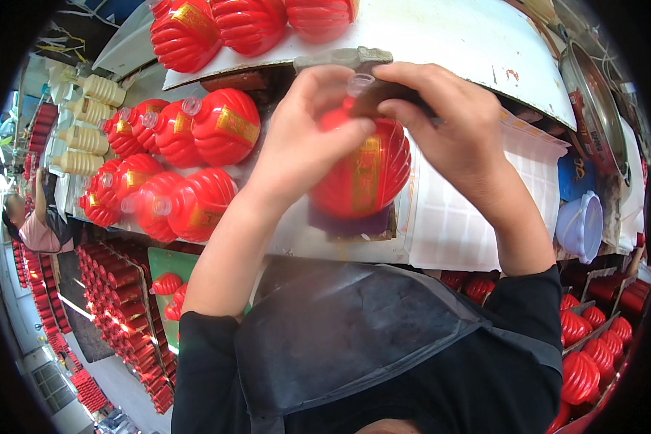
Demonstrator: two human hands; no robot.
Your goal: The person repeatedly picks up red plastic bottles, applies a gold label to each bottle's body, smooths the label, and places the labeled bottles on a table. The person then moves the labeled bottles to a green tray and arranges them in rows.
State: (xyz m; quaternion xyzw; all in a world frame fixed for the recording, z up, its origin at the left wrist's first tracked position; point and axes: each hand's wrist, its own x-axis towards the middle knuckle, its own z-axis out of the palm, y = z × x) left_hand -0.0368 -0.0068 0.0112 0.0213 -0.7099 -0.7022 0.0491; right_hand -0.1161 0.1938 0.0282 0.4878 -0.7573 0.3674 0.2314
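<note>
A round, ribbed red bottle (383, 166) with a gold label and a clear neck stands before me on a dark purplish pad (351, 226). My left hand (304, 134) is closed around its shoulder and neck, thumb pressed over the front. In my right hand (456, 108) is a thin, dark brown flat piece (389, 97), pinched between thumb and fingers. Its inner edge lies against the bottle just below the clear neck. What the piece is made of I cannot make out. Behind the neck, a greyish, stone-like block (375, 54) sits at the edge of the white board.
Several red bottles (228, 130) stand at left, more (249, 25) on the raised white board (441, 36). White sheets (477, 206) lie right, beside a lavender bucket (580, 226) and metal basin (593, 108). Cream bottles (87, 137) and another person (40, 224) are far left.
</note>
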